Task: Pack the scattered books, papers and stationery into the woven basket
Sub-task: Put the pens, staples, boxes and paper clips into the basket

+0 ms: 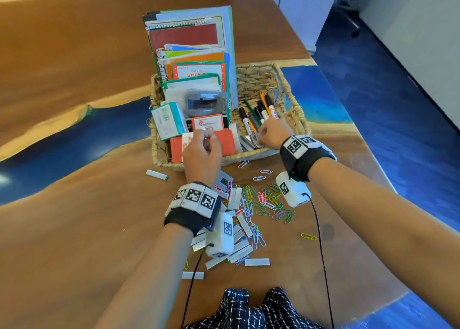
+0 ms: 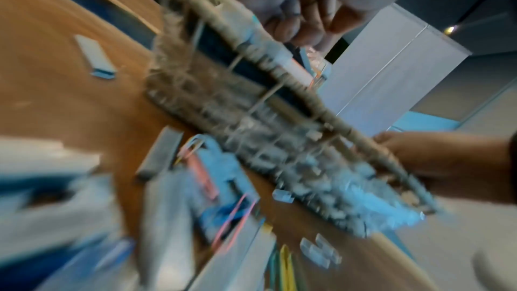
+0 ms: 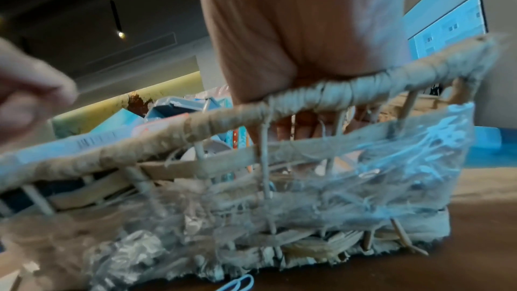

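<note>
Both hands are over the near wall of the woven basket (image 1: 293, 119), which sits on the desk (image 1: 74, 229) just beyond them. Books and notebooks (image 1: 189, 37) stand upright in the basket's back left part, well beyond the left hand; the markers (image 1: 258, 114) lie just beyond the right hand's fingertips. Left hand (image 1: 202, 151): fingers curled, tips pinched over the red pad (image 1: 227, 141); something small and pale shows at the fingertips, but I cannot tell whether it is held. Right hand (image 1: 272, 131): reached over the rim, fingers curled down inside among staple strips (image 1: 247, 143); the right wrist view shows the fingers behind the weave, and whether they hold anything cannot be told. The step in hand looks like dropping small stationery into the basket's front; the bulky items are already in. What remains lies behind and below both wrists, nearer the person: a heap of coloured paper clips (image 1: 268, 204) between the two forearms, loose staple strips (image 1: 257, 262) under and behind the left wrist, one staple strip (image 1: 156, 174) off to the left of the left hand, one yellow clip (image 1: 308, 236) near the right forearm. Next move, as I judge it: let go over the basket, draw back, then gather the clips. They are thin and flat on the desk, so scooping or sweeping them together should work better than pinching each one.
</note>
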`<action>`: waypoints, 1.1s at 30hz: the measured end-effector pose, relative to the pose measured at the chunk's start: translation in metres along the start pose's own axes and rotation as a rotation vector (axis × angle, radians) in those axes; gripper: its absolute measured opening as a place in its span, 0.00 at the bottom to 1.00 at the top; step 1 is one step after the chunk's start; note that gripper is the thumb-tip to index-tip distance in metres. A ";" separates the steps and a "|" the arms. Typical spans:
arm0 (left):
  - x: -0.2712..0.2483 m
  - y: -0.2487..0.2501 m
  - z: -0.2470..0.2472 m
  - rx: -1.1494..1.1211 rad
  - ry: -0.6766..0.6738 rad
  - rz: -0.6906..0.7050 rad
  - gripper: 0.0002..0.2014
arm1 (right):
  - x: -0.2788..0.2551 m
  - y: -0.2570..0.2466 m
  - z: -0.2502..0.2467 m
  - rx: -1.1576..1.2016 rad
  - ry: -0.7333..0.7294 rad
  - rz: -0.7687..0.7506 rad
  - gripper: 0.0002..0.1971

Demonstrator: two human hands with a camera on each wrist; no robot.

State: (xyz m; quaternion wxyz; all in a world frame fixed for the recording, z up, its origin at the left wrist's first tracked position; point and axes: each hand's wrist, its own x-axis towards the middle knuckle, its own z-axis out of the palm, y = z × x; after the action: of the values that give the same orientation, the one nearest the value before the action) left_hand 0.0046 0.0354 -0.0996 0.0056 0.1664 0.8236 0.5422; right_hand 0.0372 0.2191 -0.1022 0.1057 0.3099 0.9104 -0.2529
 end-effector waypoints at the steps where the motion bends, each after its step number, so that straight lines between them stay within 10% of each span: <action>1: -0.009 -0.003 -0.002 0.018 0.002 -0.003 0.07 | -0.002 0.001 0.001 0.016 0.032 -0.027 0.11; 7: -0.040 -0.024 -0.012 0.273 0.070 -0.316 0.13 | -0.061 -0.008 0.021 0.137 0.443 -0.434 0.07; 10: -0.037 -0.039 -0.006 0.407 -0.146 -0.463 0.10 | -0.084 -0.012 0.043 0.009 0.253 -0.545 0.07; 16: -0.034 -0.055 -0.004 0.514 -0.388 -0.361 0.17 | -0.089 -0.011 0.078 -0.221 -0.258 -0.310 0.31; 23: -0.045 -0.053 0.001 0.508 -0.473 -0.154 0.05 | -0.097 -0.012 0.091 -0.084 -0.217 -0.160 0.33; 33: -0.054 -0.055 0.008 0.703 -0.688 0.040 0.17 | -0.107 0.013 0.083 0.298 -0.133 -0.015 0.27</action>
State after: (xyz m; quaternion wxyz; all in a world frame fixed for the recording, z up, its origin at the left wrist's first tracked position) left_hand 0.0422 0.0081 -0.1613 0.2104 0.3435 0.9037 0.1448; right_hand 0.1321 0.1297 -0.1400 0.1166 0.2980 0.8561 -0.4058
